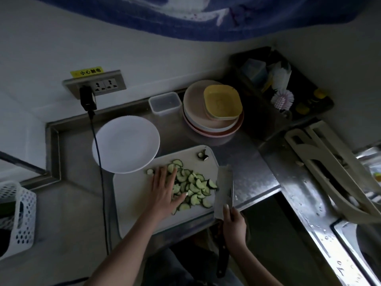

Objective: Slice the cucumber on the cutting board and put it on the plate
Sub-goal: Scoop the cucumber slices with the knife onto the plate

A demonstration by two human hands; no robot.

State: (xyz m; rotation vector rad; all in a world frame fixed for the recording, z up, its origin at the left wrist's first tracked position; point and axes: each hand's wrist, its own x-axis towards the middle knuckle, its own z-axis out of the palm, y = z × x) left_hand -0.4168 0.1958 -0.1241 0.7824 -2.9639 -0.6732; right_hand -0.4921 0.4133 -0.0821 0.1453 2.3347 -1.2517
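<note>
Left hand [165, 189] lies flat, palm down on the cucumber slices [192, 187] — fingers [165, 172] straight and slightly spread, thumb out to the right, tip touching slices. Nothing is pinched or curled round.

Right hand [234, 222] grips the knife [224, 190] where blade meets handle; fingers curled round it, index finger laid along the flat of the blade. The blade is a broad, rectangular, dull metal cleaver type, standing on edge at the right rim of the cutting board [132, 193], just beside the slice pile. The black handle sticks out below the hand, off the tabletop edge.

The cucumber is fully cut: thin half-moon pieces, dark green skin, pale flesh, heaped loosely on the right half of the board. One small end piece [203, 155] sits apart near the board's far corner, another small round [150, 171] by the left fingertips.

The board is white, smooth plastic with rounded corners. The plate [125, 144] is white, round and glossy, with no slices on it; its near rim overlaps the board's far-left corner.

The tabletop [247, 182] is brushed stainless steel with a raised lip. Behind sits a stack of pale round plates [212, 124] with a yellow squarish dish [222, 102] on top — a clear lidded plastic box [165, 103] is beside it. There is a white perforated basket [20, 219] at far left. A black cable [99, 162] runs down from a wall socket [94, 84] past the plate's left edge.
</note>
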